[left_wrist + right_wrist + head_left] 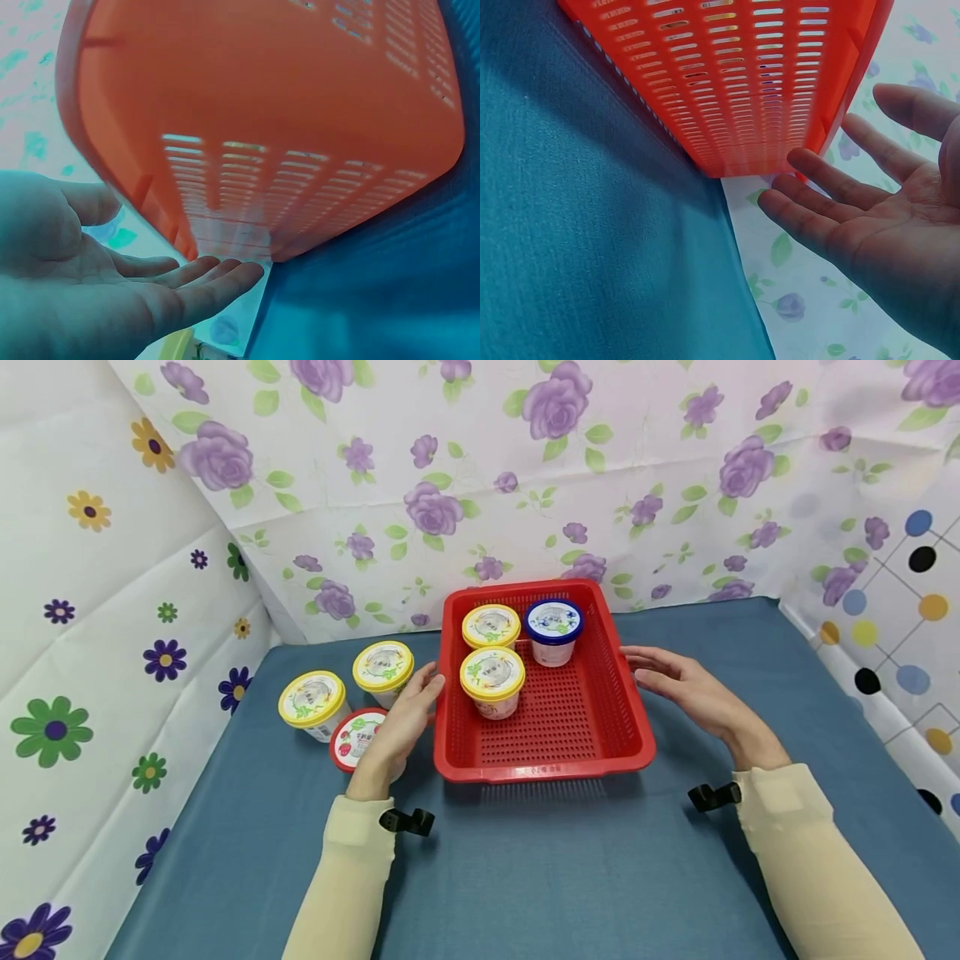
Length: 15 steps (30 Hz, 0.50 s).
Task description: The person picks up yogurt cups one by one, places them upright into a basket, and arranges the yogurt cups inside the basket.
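Note:
A red plastic basket (542,774) with slotted walls is in the middle of the head view. Inside it stand two yellow-lidded tubs, one farther back (491,626) and one nearer (492,674), beside a blue-lidded tub (553,621). My left hand (405,718) is at the basket's left side, its fingers extended along the outer wall in the left wrist view. On the opposite side, my right hand (690,693) has its fingertips right at the rim, with fingers spread and loosely straight in the right wrist view. Neither hand curls round anything.
Left of the basket are two more yellow-lidded tubs, one outer (312,702) and one inner (383,668). A red-lidded tub (356,737) is partly hidden by my left hand. Blue cloth (540,877) covers the table, and a flowered sheet (495,485) hangs behind it.

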Each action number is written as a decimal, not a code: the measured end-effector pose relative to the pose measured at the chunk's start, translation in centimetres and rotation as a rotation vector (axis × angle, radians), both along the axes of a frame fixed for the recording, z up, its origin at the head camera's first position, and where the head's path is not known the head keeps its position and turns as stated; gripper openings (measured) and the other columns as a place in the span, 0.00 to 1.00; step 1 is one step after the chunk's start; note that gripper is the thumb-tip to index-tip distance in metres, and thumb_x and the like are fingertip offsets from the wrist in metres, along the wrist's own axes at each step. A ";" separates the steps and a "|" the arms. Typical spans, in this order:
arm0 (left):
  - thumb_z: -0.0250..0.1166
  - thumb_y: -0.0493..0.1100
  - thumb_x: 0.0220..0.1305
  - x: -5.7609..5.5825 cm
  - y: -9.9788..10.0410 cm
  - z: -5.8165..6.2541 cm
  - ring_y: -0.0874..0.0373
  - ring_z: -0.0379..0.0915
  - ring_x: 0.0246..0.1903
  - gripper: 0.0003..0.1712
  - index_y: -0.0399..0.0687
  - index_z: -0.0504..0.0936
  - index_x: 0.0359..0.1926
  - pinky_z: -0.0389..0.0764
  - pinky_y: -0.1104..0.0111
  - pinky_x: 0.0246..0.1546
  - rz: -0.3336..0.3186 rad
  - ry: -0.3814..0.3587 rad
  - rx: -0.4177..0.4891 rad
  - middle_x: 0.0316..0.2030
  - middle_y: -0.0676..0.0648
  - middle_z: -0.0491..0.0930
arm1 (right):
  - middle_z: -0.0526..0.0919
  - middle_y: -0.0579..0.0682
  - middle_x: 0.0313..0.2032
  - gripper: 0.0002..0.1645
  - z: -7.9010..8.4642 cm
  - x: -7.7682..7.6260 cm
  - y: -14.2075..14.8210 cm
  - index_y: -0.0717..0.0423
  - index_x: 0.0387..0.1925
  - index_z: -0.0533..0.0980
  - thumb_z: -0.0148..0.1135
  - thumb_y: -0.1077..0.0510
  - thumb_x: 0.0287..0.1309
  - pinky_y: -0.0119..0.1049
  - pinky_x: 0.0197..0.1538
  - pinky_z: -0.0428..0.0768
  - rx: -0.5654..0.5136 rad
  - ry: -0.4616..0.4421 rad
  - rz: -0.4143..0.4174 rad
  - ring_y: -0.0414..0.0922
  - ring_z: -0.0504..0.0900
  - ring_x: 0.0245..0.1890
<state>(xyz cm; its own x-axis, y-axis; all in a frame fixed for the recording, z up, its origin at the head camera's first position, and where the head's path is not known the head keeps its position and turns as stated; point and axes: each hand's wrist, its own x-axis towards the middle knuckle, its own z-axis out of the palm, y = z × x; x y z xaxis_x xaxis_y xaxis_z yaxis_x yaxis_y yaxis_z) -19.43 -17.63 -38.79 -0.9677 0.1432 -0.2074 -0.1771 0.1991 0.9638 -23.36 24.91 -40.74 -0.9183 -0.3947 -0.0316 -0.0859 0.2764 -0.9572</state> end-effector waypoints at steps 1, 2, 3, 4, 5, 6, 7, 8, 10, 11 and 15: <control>0.48 0.58 0.83 0.1 -0.1 0.1 0.46 0.53 0.77 0.40 0.50 0.45 0.84 0.64 0.47 0.73 0.002 0.006 -0.004 0.80 0.44 0.52 | 0.72 0.49 0.71 0.33 0.0 0.0 0.0 0.43 0.77 0.66 0.60 0.48 0.76 0.67 0.70 0.67 -0.004 -0.002 0.002 0.49 0.71 0.68; 0.48 0.58 0.83 0.1 -0.2 0.1 0.46 0.52 0.77 0.40 0.49 0.44 0.84 0.63 0.47 0.74 0.002 0.011 -0.003 0.80 0.43 0.51 | 0.72 0.49 0.71 0.33 0.0 0.0 -0.1 0.43 0.77 0.66 0.60 0.48 0.76 0.67 0.70 0.66 -0.008 -0.006 0.003 0.50 0.71 0.68; 0.48 0.57 0.83 0.1 -0.2 0.2 0.46 0.52 0.77 0.40 0.49 0.44 0.84 0.62 0.46 0.74 0.003 0.018 -0.001 0.80 0.43 0.51 | 0.72 0.49 0.71 0.33 0.0 0.0 -0.1 0.43 0.77 0.66 0.60 0.48 0.76 0.67 0.70 0.66 -0.013 -0.010 0.004 0.50 0.71 0.69; 0.48 0.57 0.83 0.2 -0.3 0.3 0.46 0.52 0.77 0.40 0.48 0.44 0.84 0.63 0.46 0.74 0.004 0.025 -0.002 0.80 0.43 0.51 | 0.72 0.49 0.71 0.33 0.0 0.0 -0.2 0.43 0.77 0.66 0.60 0.48 0.75 0.67 0.70 0.66 -0.017 -0.014 0.005 0.50 0.71 0.69; 0.48 0.57 0.83 0.2 -0.4 0.4 0.45 0.52 0.77 0.40 0.48 0.44 0.84 0.63 0.46 0.74 0.004 0.030 -0.003 0.80 0.42 0.51 | 0.71 0.49 0.71 0.33 0.0 0.0 -0.2 0.43 0.77 0.66 0.61 0.48 0.75 0.67 0.70 0.66 -0.021 -0.019 0.004 0.51 0.70 0.69; 0.48 0.57 0.83 0.2 -0.4 0.5 0.46 0.53 0.77 0.40 0.48 0.44 0.84 0.63 0.47 0.74 0.002 0.034 -0.007 0.80 0.42 0.51 | 0.71 0.49 0.71 0.34 0.0 0.0 -0.3 0.43 0.77 0.66 0.61 0.48 0.75 0.67 0.70 0.66 -0.023 -0.021 0.003 0.51 0.70 0.69; 0.47 0.57 0.84 0.2 -0.5 0.6 0.45 0.54 0.77 0.40 0.48 0.44 0.84 0.63 0.47 0.73 0.000 0.037 -0.011 0.80 0.42 0.52 | 0.71 0.49 0.71 0.34 -0.1 0.0 -0.3 0.42 0.77 0.66 0.61 0.48 0.75 0.67 0.70 0.66 -0.026 -0.024 0.001 0.51 0.70 0.69; 0.47 0.57 0.83 0.2 -0.5 0.7 0.45 0.54 0.77 0.40 0.48 0.44 0.84 0.64 0.47 0.73 0.000 0.040 -0.013 0.80 0.42 0.52 | 0.71 0.50 0.71 0.34 -0.1 0.0 -0.3 0.43 0.77 0.65 0.61 0.48 0.75 0.67 0.70 0.66 -0.028 -0.025 0.000 0.51 0.70 0.69; 0.47 0.56 0.84 0.2 -0.6 1.0 0.45 0.55 0.76 0.40 0.47 0.43 0.84 0.64 0.48 0.73 -0.003 0.044 -0.004 0.80 0.41 0.52 | 0.71 0.50 0.71 0.34 -0.1 0.0 -0.3 0.43 0.77 0.65 0.61 0.48 0.75 0.67 0.70 0.66 -0.030 -0.025 -0.005 0.51 0.71 0.68; 0.47 0.56 0.84 0.2 -0.7 1.1 0.44 0.55 0.76 0.40 0.46 0.43 0.84 0.64 0.48 0.73 -0.006 0.047 0.005 0.80 0.40 0.52 | 0.71 0.50 0.71 0.34 -0.2 0.1 -0.3 0.43 0.78 0.65 0.61 0.48 0.75 0.67 0.70 0.66 -0.032 -0.023 -0.006 0.51 0.71 0.68; 0.46 0.54 0.84 0.2 -1.1 1.4 0.41 0.52 0.77 0.40 0.45 0.42 0.84 0.64 0.48 0.73 -0.010 0.055 0.027 0.80 0.38 0.50 | 0.70 0.52 0.72 0.35 -0.3 0.1 -0.3 0.43 0.79 0.63 0.60 0.48 0.76 0.66 0.71 0.65 -0.038 -0.031 -0.008 0.52 0.72 0.68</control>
<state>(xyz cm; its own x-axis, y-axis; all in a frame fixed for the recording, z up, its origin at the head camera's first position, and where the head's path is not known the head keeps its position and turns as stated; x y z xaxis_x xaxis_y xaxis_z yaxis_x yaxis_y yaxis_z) -19.19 -18.75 -37.37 -0.9760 0.1578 -0.1498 -0.1217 0.1745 0.9771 -23.30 24.64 -41.00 -0.9200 -0.3892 -0.0453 -0.0539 0.2404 -0.9692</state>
